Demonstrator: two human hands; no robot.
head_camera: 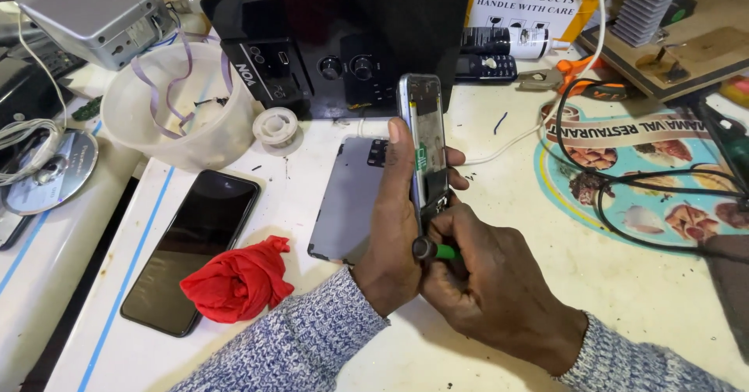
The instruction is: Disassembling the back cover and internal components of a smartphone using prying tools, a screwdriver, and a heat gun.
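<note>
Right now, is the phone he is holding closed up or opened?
Opened. The slim silver phone body in the left hand shows bare inner parts, and a flat grey back cover lies apart on the white table.

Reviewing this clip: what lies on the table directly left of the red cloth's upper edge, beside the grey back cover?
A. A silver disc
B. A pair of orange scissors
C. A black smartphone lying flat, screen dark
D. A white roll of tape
C: the black smartphone lies flat with its screen dark, between the blue-striped table edge and the grey back cover, with the red cloth at its lower right.
</note>
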